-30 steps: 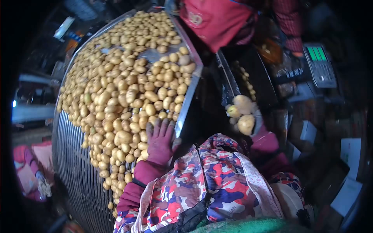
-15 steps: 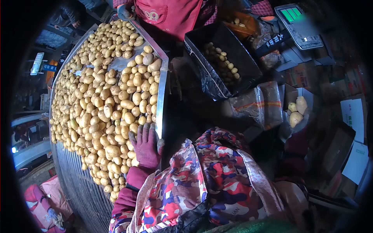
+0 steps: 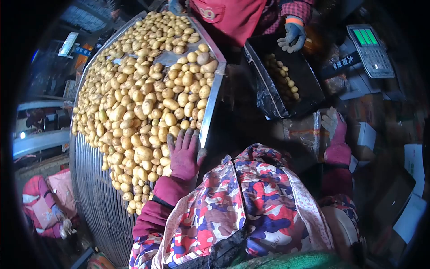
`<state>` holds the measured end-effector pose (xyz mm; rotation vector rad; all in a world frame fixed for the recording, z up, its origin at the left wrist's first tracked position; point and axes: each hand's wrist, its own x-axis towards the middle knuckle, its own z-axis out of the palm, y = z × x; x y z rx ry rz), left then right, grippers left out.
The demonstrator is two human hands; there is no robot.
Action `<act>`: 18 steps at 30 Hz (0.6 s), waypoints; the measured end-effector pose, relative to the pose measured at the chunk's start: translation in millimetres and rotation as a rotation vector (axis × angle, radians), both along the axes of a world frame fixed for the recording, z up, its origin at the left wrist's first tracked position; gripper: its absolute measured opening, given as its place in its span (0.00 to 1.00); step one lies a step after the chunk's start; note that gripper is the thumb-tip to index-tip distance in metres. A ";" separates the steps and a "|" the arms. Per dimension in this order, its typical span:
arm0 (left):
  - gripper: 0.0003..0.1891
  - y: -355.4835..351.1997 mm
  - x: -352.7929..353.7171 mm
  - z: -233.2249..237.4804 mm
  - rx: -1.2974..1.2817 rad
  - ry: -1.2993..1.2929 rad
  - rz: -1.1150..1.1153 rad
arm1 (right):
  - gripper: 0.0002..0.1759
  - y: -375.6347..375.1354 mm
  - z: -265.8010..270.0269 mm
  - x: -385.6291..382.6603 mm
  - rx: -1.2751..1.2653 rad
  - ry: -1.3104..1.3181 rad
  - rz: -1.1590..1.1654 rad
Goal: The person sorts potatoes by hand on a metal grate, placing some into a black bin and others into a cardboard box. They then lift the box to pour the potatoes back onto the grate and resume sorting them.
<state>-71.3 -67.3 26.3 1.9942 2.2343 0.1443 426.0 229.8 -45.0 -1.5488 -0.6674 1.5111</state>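
Note:
My left hand (image 3: pixel 183 154), in a maroon glove, lies with fingers spread on the near right edge of a heap of potatoes (image 3: pixel 143 107). The potatoes cover a sloping sorting table with metal slats (image 3: pixel 98 179) and a metal side rail (image 3: pixel 209 110). On the right, my right hand (image 3: pixel 332 122) is raised beside a clear plastic bag (image 3: pixel 304 134). Its glove is maroon with a pale grey front; the fingers look stretched out and nothing shows in them. Beyond it stands a black-lined crate (image 3: pixel 286 76) with several small potatoes (image 3: pixel 284 74) inside.
Across the table a co-worker in a red apron (image 3: pixel 228 18) holds a gloved hand (image 3: pixel 293 36) over the crate. A digital scale (image 3: pixel 371 51) stands at upper right, with cardboard boxes (image 3: pixel 366 134) below it. Another person in pink (image 3: pixel 47 201) is at lower left.
My right hand has come up and left into view, away from the potatoes in the box at right. The co-worker's gloved hand now hangs over the crate. My left hand stays on the heap.

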 end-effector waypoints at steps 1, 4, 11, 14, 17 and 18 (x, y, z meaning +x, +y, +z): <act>0.36 -0.6 -0.9 -1.5 -0.014 0.009 0.003 | 0.23 1.8 19.0 -31.9 0.077 -0.089 0.055; 0.36 0.3 -0.2 3.2 -0.032 -0.016 0.010 | 0.25 17.4 41.6 -105.1 0.219 -0.062 0.282; 0.36 -41.7 -0.8 48.8 0.098 -0.158 0.136 | 0.21 -1.6 62.5 -301.1 0.308 0.552 1.029; 0.40 -95.1 -4.5 76.5 0.129 -0.097 0.430 | 0.20 -56.6 84.3 -366.6 0.634 0.066 1.207; 0.42 -181.3 -3.9 85.9 0.170 0.017 0.841 | 0.21 -95.3 106.5 -406.8 0.871 0.030 1.428; 0.44 -211.8 0.1 81.0 0.157 0.091 1.000 | 0.21 -101.3 106.0 -423.9 0.993 0.044 1.521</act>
